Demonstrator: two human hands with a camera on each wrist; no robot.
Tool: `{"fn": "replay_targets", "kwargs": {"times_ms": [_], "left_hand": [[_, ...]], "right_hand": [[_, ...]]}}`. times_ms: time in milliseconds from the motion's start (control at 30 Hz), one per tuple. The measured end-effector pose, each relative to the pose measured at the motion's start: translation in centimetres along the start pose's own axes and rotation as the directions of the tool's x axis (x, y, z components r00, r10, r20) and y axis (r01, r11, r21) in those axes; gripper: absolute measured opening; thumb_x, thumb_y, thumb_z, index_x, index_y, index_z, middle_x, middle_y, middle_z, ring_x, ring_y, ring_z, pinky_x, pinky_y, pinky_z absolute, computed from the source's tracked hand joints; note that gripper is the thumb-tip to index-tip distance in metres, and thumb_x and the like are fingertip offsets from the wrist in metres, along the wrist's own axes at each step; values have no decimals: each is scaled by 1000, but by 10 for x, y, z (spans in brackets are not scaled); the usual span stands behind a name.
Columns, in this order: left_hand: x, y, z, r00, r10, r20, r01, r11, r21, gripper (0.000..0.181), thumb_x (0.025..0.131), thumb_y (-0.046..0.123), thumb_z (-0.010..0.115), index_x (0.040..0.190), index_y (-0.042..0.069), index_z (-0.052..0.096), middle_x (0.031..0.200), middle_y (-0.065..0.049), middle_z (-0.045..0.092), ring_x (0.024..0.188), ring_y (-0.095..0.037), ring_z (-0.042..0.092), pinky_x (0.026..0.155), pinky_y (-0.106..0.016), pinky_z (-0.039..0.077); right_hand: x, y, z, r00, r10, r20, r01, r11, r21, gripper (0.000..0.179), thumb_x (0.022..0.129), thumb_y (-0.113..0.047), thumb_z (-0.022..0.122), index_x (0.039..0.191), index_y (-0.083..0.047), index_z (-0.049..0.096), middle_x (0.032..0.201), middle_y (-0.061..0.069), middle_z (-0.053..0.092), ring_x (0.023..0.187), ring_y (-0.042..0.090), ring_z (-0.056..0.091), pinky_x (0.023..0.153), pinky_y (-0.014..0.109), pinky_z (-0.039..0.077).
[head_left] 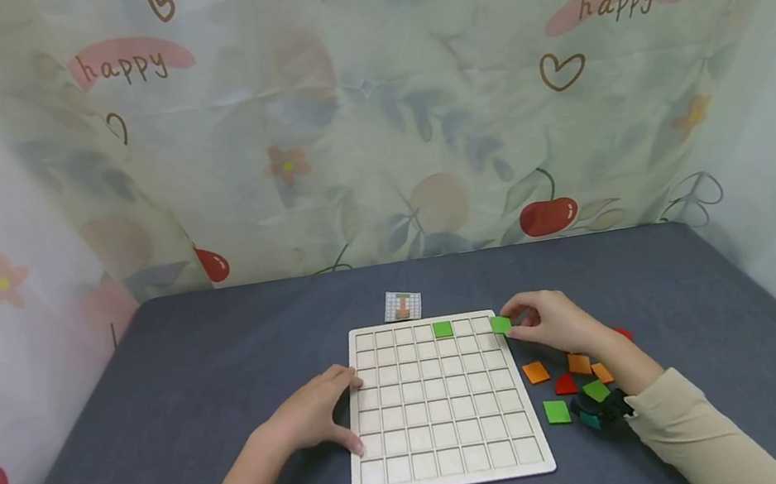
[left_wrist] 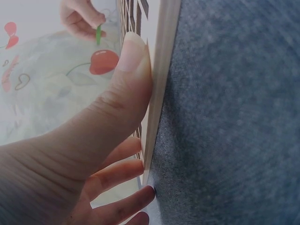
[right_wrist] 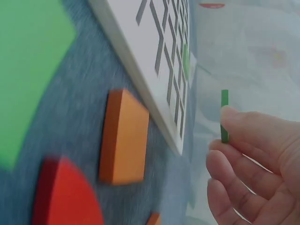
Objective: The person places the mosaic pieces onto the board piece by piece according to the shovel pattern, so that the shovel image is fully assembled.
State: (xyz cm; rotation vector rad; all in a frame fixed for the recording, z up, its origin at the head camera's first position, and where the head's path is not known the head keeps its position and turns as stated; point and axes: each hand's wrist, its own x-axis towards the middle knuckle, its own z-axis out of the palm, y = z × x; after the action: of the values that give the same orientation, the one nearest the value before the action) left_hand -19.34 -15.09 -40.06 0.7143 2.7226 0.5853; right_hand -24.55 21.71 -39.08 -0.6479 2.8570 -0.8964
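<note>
A white board (head_left: 429, 416) with a grid of square cells lies on the table. One green square tile (head_left: 442, 329) sits in its top row. My right hand (head_left: 550, 318) pinches another green square tile (head_left: 501, 325) between thumb and fingers, over the board's top right corner. In the right wrist view that held tile (right_wrist: 225, 117) is seen edge-on, raised above the board. My left hand (head_left: 315, 412) rests against the board's left edge, its fingers spread. The left wrist view shows the thumb (left_wrist: 133, 54) touching the board's rim (left_wrist: 161, 51).
Right of the board lie loose tiles: orange (head_left: 536, 372), red (head_left: 565, 384) and green (head_left: 556, 412), with several more partly under the right forearm. A small card (head_left: 402, 306) with a coloured grid pattern lies behind the board. A patterned curtain (head_left: 368, 111) hangs behind the table.
</note>
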Motion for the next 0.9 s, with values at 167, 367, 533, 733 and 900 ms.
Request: {"fn": "replay_targets", "kwargs": {"times_ms": [167,367,533,733,900], "left_hand": [[-1,0,-1,1000,14,-4,-14,1000,4,81,57,37,86,122,2,53,131,-14,49,121,-31,49,99,-46,42],[-1,0,-3,1000,27,-4,-27,1000,6,82,57,38,86,122,2,53,131,-15,49,120,-31,49,99,-46,42],[-1,0,-2,1000,16,-1,-16,1000,-3,82,57,38,86,123,2,53,131,-15,49,121,-31,49,99,-46,42],[-2,0,-3,1000,17,-8,-17,1000,4,81,57,37,86,122,2,53,130,-14,50,120,-30,50,99,-46,42],[-2,0,-3,1000,23,-8,-22,1000,8,81,57,37,86,122,2,53,129,-13,50,119,-29,50,98,-45,42]], "right_hand": [[7,-11,8,998,-34,-48,35,999,21,25,84,-15,68,107,-4,65,99,12,68,73,12,58,63,21,49],[18,-27,19,996,-50,-75,52,998,31,25,83,-13,69,106,-3,65,101,12,66,77,14,57,68,23,50],[24,-35,26,995,-49,-92,54,997,53,26,83,-12,69,107,-3,65,103,13,66,77,14,57,66,22,49],[32,-42,32,993,-46,-105,58,991,117,26,82,-11,69,107,-3,65,104,14,66,76,15,59,64,23,49],[41,-49,39,996,-5,-86,17,990,140,25,82,-12,70,106,-3,66,103,14,67,73,14,56,62,24,46]]}}
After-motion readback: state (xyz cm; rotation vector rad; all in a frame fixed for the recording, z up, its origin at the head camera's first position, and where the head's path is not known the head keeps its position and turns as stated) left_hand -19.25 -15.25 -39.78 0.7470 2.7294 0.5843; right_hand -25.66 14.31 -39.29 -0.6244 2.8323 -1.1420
